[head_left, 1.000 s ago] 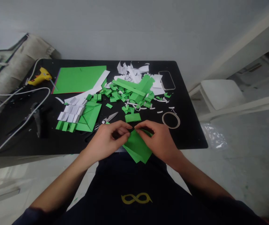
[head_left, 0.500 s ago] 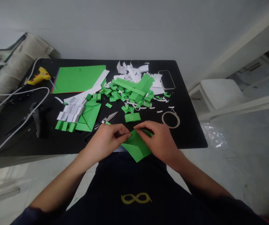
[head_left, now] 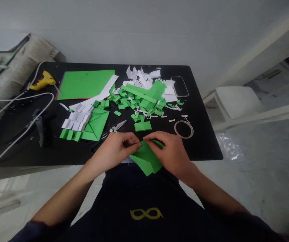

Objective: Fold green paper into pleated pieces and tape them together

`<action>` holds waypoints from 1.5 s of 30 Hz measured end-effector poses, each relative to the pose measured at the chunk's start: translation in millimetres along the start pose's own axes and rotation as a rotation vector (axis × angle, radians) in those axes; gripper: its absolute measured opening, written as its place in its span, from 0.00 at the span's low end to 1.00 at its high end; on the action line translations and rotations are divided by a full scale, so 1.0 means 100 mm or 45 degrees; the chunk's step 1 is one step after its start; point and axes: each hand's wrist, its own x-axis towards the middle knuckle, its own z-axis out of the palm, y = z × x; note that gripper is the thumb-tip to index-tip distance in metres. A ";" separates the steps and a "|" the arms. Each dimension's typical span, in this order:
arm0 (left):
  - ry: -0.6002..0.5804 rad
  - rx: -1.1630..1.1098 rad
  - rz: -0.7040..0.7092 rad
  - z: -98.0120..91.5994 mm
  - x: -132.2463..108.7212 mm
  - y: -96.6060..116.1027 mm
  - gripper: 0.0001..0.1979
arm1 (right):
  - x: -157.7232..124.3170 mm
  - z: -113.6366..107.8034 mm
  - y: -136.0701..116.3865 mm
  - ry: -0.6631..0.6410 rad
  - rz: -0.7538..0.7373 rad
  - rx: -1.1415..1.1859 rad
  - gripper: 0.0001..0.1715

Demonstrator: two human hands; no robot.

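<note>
The green sheet I hold is smooth, matt paper. My scissors have bare metal blades, the glue gun a smooth plastic body; the clear bag is crinkled, glossy plastic. My clothing seems matt cloth, though the dimness hides its weave.

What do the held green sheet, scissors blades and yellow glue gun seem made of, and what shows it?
Held green sheet: probably matte paper, from its thin, straight edges. Scissors blades: likely smooth metal, given their silvery-grey look. Yellow glue gun: apparently moulded plastic, judging by its bright, rounded body.
</note>
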 end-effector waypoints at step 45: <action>-0.551 -0.081 0.143 -0.10 0.19 -0.14 0.09 | 0.23 -0.35 0.20 -1.121 0.175 0.418 0.12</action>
